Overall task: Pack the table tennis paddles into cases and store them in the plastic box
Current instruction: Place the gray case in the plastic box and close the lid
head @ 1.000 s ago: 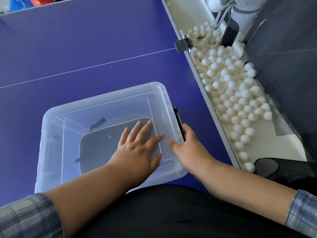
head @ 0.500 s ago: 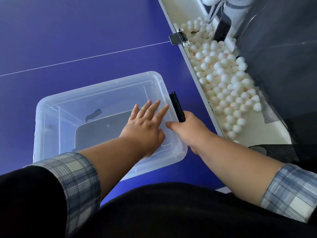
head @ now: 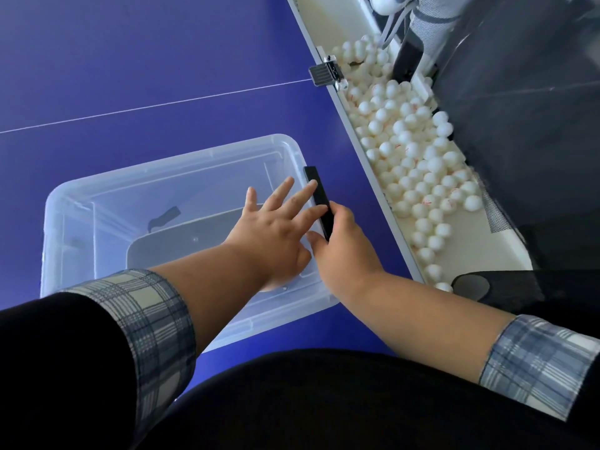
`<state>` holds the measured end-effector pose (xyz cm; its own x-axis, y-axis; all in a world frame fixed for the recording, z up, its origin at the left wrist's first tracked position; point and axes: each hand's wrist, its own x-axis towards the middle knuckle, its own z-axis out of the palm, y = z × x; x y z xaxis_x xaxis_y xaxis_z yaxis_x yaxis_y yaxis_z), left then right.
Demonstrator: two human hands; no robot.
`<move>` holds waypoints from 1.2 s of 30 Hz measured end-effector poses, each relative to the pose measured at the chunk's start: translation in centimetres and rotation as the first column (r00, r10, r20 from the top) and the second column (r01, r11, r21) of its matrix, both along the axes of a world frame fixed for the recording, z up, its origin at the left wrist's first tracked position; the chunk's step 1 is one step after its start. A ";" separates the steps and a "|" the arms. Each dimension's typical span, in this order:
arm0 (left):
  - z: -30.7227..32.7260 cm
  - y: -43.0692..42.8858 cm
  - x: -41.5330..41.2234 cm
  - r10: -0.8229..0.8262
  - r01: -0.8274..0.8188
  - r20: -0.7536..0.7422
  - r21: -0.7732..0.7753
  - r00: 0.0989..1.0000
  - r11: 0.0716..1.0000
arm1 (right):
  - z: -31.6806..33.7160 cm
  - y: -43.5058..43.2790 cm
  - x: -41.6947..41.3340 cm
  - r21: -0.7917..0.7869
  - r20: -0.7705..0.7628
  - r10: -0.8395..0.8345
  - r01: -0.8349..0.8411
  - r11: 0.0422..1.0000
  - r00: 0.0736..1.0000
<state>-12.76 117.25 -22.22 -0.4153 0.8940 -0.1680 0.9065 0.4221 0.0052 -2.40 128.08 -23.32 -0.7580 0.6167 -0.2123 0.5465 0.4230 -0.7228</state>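
Note:
A clear plastic box [head: 162, 170] stands on the blue table tennis table [head: 162, 60]. Inside it a grey paddle case [head: 181, 241] lies flat, its black strap [head: 164, 217] pointing to the far left. My left hand [head: 269, 228] rests flat on the box's clear top near the right edge, fingers spread, two fingertips touching the black latch [head: 316, 190]. That latch runs along the box's right side. My right hand [head: 347, 251] grips its near end between thumb and fingers.
The table's right edge runs diagonally just right of the box, with a net clamp [head: 324, 74] on it. Beyond the edge a white trough holds several white balls [head: 418, 164]. A dark mesh object [head: 506, 287] lies at its near end.
My left hand slid right across the box top until its fingers reached the latch. My right hand closed around the latch, which now shows more of its length.

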 end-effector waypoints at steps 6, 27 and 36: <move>-0.1 -0.1 0.1 0.008 -0.008 0.000 0.013 1.000 1.000 | 0.0 0.0 0.1 0.000 -0.029 0.016 -0.016 1.000 0.999; 0.9 -26.9 -4.3 0.847 -0.934 0.413 0.026 0.335 0.357 | 3.4 -9.8 -5.6 0.548 0.184 0.331 -0.377 0.747 0.925; -0.1 -29.0 -5.6 0.579 -0.984 0.815 -0.101 0.003 0.147 | 0.7 -21.0 -11.5 0.475 0.408 0.489 -0.637 0.607 0.771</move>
